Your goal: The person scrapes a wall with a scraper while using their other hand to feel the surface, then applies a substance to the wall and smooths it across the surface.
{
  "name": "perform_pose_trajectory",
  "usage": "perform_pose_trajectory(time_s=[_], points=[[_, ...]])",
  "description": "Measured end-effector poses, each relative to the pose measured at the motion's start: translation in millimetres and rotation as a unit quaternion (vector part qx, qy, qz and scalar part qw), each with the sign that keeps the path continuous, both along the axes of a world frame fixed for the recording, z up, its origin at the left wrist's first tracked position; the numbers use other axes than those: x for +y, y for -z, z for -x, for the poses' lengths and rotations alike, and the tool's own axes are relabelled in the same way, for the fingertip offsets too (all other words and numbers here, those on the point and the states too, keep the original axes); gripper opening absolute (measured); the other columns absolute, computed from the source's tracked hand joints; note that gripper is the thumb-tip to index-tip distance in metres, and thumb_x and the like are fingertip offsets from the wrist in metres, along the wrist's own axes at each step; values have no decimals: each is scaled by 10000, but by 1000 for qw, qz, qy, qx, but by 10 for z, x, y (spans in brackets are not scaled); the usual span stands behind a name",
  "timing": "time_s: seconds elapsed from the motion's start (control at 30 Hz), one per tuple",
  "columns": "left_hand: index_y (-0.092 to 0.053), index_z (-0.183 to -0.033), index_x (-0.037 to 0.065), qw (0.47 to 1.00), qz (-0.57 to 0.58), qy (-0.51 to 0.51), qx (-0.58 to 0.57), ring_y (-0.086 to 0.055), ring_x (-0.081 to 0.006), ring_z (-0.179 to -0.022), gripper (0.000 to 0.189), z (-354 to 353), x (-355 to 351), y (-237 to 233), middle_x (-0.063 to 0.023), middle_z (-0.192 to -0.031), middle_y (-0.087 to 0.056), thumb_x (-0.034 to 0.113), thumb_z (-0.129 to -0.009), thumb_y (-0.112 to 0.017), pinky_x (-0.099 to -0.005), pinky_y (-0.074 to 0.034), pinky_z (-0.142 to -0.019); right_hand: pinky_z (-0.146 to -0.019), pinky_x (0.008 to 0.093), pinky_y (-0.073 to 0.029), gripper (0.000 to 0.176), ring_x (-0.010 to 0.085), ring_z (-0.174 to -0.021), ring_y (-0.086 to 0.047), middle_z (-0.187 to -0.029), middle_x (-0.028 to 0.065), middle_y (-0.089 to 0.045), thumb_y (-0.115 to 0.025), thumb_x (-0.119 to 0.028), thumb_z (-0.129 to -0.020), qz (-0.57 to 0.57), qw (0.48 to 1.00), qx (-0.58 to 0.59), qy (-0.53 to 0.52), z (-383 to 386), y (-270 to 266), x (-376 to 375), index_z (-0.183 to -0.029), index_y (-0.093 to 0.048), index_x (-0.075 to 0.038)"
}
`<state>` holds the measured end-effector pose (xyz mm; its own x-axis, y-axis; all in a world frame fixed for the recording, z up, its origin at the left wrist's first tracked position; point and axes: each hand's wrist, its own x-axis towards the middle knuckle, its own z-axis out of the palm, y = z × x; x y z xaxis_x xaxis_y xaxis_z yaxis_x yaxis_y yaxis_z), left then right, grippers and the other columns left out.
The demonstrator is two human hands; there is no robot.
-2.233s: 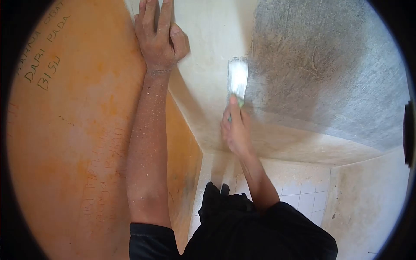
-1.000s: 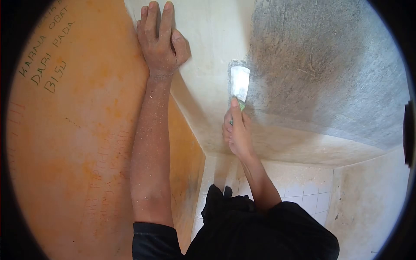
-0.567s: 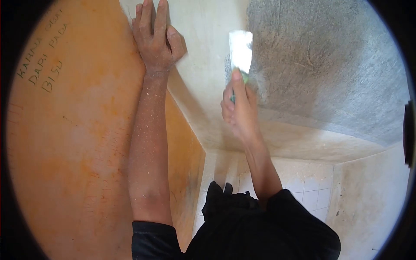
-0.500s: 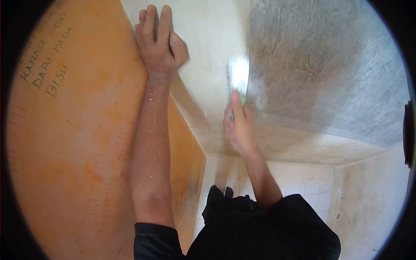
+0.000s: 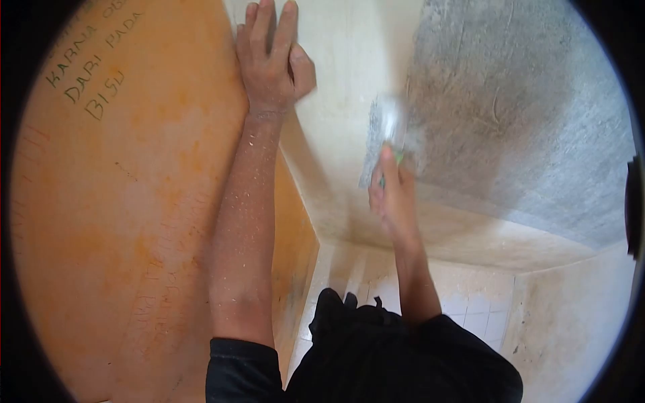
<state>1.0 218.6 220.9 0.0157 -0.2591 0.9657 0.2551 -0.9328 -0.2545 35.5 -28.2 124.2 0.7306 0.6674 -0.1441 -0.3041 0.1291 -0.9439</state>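
My right hand (image 5: pixel 395 191) is closed around the green handle of a scraper (image 5: pixel 392 121), thumb laid along it. The scraper's shiny metal blade, smeared by motion, lies against the wall where pale paint (image 5: pixel 336 74) meets a bare grey patch (image 5: pixel 510 107). A small strip of grey shows to the left of the blade. Up and to the left, my left hand (image 5: pixel 274 64) rests on the pale wall beside the orange wall's edge, fingers stretched out and holding nothing. Light flecks dot my left forearm.
An orange wall (image 5: pixel 134 221) with handwriting stands close on the left, meeting the pale wall at a corner. Below are white floor tiles (image 5: pixel 474 319). Another pale, stained wall (image 5: pixel 564 316) rises at the right. A dark object (image 5: pixel 633 208) shows at the right edge.
The view has shifted slightly, so both hands appear further right. The scraper blade has moved, and more bare grey now shows to its left. My left hand stays against the wall.
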Motion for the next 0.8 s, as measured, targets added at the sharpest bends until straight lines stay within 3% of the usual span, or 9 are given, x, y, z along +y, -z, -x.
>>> perform_pose_trajectory(time_s=[0.07,0.17,0.23,0.33,0.5,0.67,0.73,0.8], points=[[-544,-1357,6,1000,-14,17,-8,-400,-416,-1335,532,-47,-40,-21,-227,-1420,-441,123,-850,-434,-529,-333,-1105,-364,222,-191,503,41,-404,-285,-523,-59,-334,-479,-522,-1005,-75,995,-67,7,-116,-352,18,-684,-426,-138],[-548,-1355,7,1000,-15,11,-19,-399,-413,-1340,534,-38,0,-33,-222,-1426,-438,123,-846,-432,-522,-328,-1110,-369,219,-196,557,45,-401,-286,-515,-50,-337,-445,-561,-1003,-78,994,-73,-14,-291,-462,-128,-654,-413,-128],[-554,-1350,8,1000,-10,15,-19,-397,-414,-1343,524,-41,-1,-15,-224,-1429,-438,120,-854,-431,-519,-330,-1105,-370,218,-195,588,46,-399,-284,-511,-45,-328,-428,-592,-996,-67,993,-100,-1,-273,-40,-153,-645,-408,-121],[-559,-1347,9,1000,0,-5,-6,-397,-415,-1343,521,-7,-45,-4,-226,-1428,-443,117,-853,-435,-516,-329,-1104,-367,214,-192,591,43,-402,-282,-517,-50,-318,-434,-595,-993,-28,998,-46,-13,-170,337,-259,-637,-405,-125],[-557,-1348,5,1000,-7,14,-19,-395,-417,-1345,530,-41,-24,-19,-229,-1421,-450,111,-842,-441,-514,-325,-1108,-361,207,-193,554,36,-403,-290,-531,-49,-336,-450,-577,-995,-42,999,2,-26,-86,-26,-116,-675,-422,-126],[-555,-1344,-6,1000,11,-9,-2,-397,-419,-1342,524,-20,28,41,-239,-1417,-451,107,-846,-437,-520,-326,-1109,-361,210,-190,526,34,-406,-286,-547,-49,-353,-456,-575,-993,-52,998,10,-22,10,221,-127,-720,-429,-126],[-578,-1356,91,999,4,21,-33,-409,-363,-1358,553,-76,82,27,-177,-1451,-459,126,-819,-452,-513,-305,-1110,-362,210,-190,519,33,-408,-286,-550,-49,-355,-457,-574,-993,-40,999,32,-20,-14,221,-107,-729,-427,-128],[-576,-1357,90,999,7,18,-33,-405,-359,-1363,553,-75,74,26,-175,-1453,-458,125,-820,-450,-512,-304,-1110,-363,212,-192,514,32,-409,-280,-541,-53,-340,-460,-571,-993,-49,998,21,-45,-42,2,-50,-725,-420,-134]])
